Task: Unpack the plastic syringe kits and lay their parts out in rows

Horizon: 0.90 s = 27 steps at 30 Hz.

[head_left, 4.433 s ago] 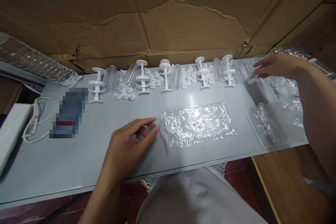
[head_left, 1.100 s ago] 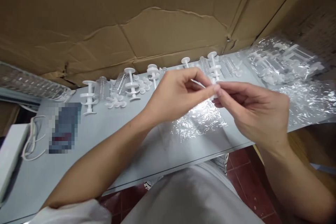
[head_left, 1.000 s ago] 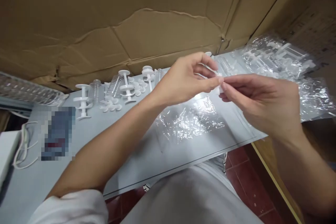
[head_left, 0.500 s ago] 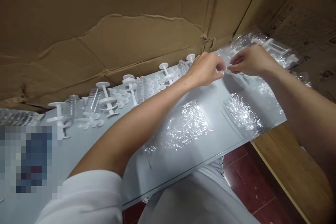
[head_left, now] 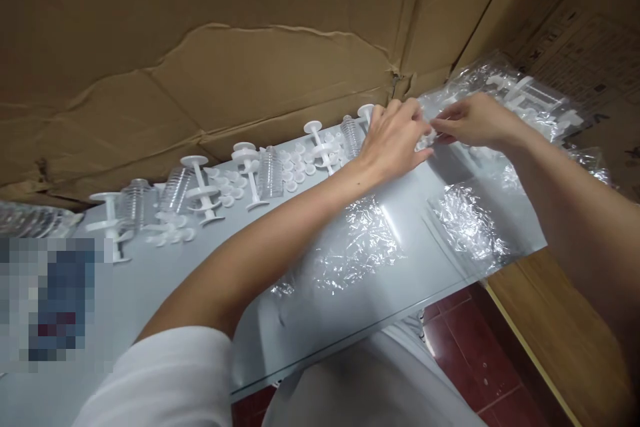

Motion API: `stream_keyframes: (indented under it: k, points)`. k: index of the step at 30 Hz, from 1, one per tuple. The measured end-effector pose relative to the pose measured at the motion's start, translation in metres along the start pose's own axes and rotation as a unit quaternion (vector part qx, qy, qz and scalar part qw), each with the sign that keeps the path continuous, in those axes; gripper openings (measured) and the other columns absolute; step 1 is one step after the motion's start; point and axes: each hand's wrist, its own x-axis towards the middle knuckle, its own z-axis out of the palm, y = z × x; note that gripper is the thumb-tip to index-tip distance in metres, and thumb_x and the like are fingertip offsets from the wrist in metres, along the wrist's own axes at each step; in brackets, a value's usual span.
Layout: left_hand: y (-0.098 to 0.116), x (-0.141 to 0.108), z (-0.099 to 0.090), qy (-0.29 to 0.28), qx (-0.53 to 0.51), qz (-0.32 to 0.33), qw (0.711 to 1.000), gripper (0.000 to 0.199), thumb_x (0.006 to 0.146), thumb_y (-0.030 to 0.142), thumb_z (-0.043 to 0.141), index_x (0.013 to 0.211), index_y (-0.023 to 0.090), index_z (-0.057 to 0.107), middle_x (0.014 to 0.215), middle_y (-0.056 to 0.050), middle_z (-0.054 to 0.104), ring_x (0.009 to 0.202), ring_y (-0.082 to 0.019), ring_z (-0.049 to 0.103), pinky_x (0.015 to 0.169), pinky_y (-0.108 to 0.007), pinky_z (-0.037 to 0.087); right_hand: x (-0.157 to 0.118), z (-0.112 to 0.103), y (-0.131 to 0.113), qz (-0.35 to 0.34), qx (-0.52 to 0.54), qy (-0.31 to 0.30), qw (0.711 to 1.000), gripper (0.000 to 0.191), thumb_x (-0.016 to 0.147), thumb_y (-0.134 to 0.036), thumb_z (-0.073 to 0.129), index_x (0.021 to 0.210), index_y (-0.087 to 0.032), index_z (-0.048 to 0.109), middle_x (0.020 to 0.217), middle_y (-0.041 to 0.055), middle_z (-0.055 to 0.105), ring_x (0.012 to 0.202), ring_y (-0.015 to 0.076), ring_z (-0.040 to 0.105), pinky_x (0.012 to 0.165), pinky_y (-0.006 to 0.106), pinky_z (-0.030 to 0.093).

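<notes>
My left hand (head_left: 396, 137) reaches over the back right of the table, thumb spread from the curled fingers, beside a small pile of white plastic pieces (head_left: 425, 140). Close to it, my right hand (head_left: 477, 121) has thumb and fingertips pinched together; what they hold is too small to make out. Along the back edge stand white plastic plungers (head_left: 201, 188), clear ribbed cylinders (head_left: 271, 172) and small round white caps (head_left: 295, 167) in groups. Clear plastic bags (head_left: 357, 247) lie flat in front of my left forearm.
Filled clear bags (head_left: 537, 103) with white parts are heaped at the right end. More clear bags (head_left: 470, 223) lie near the front right edge. A cardboard wall (head_left: 280, 80) rises behind the table (head_left: 310, 340). A wooden surface (head_left: 560, 327) is at lower right.
My left hand has changed from fingertips held together to a more spread pose, lower over the white pieces. My right hand stays pinched near it. The view has shifted slightly.
</notes>
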Motion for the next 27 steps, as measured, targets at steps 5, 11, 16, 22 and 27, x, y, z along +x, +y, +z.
stream_keyframes:
  k: [5,11,16,22,27]
  points:
    - [0.007,-0.089,-0.087,0.053,-0.068,-0.023,0.996,0.017,0.096,0.032,0.074,0.111,0.025,0.078,0.111,-0.005,0.071,0.108,-0.027,0.068,0.100,-0.047,0.052,-0.026,-0.012,-0.005,0.029,-0.012,0.001,1.000,0.024,0.093,-0.027,0.070,0.107,-0.011,0.082,0.089,0.0106,0.080,0.076,0.0129,0.069,0.072,0.029,0.045]
    - [0.011,-0.228,-0.120,0.048,-0.043,-0.066,0.996,0.015,0.097,0.028,0.074,0.112,0.026,0.077,0.111,-0.006,0.075,0.100,-0.021,0.072,0.091,-0.037,0.059,-0.031,-0.006,-0.011,0.063,-0.158,0.000,0.985,0.038,0.086,-0.034,0.080,0.119,-0.016,0.083,0.093,0.0114,0.079,0.066,0.0125,0.057,0.078,0.035,0.044]
    - [0.016,-0.292,-0.107,0.028,-0.029,-0.099,0.994,0.035,0.095,0.029,0.079,0.129,0.028,0.071,0.134,-0.009,0.071,0.129,-0.027,0.066,0.106,-0.047,0.059,-0.023,0.003,-0.010,0.062,-0.151,0.014,0.986,0.032,0.085,-0.029,0.076,0.112,-0.015,0.084,0.096,0.0123,0.080,0.069,0.0141,0.059,0.076,0.034,0.045]
    - [0.021,-0.312,-0.091,-0.028,-0.019,-0.085,0.996,0.057,0.093,0.041,0.081,0.145,0.028,0.061,0.161,-0.012,0.055,0.156,-0.035,0.043,0.126,-0.067,0.039,-0.019,0.012,-0.012,0.029,-0.119,0.058,0.991,0.020,0.079,-0.022,0.079,0.098,-0.016,0.084,0.091,0.0140,0.080,0.073,0.0173,0.065,0.076,0.035,0.048]
    - [0.019,-0.318,-0.077,-0.033,0.006,-0.067,0.997,0.053,0.096,0.037,0.078,0.144,0.023,0.060,0.160,-0.014,0.056,0.156,-0.034,0.044,0.128,-0.067,0.037,-0.019,0.013,-0.012,0.005,-0.107,0.060,0.992,0.012,0.079,-0.021,0.078,0.090,-0.019,0.083,0.089,0.0127,0.080,0.075,0.0178,0.067,0.078,0.034,0.049]
